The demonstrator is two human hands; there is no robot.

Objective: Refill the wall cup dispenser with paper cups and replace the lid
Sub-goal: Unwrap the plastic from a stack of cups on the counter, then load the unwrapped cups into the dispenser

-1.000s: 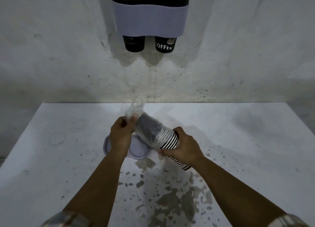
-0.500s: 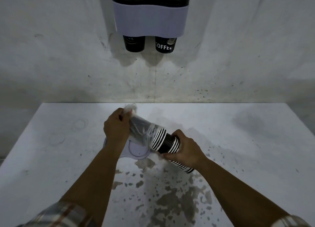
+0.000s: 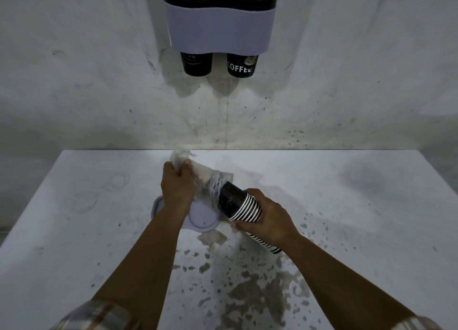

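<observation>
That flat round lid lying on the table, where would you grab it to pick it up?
Probably by the thin rim. The lid lies flat on the table, so there is nothing tall to wrap around. Come from the near right edge, which shows bare; the left hand and forearm cover the other side.

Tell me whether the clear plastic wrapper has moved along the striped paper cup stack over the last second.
Yes. The left hand has pulled the clear plastic wrapper off toward the wall, baring more of the cup stack above the grey lid.
</observation>
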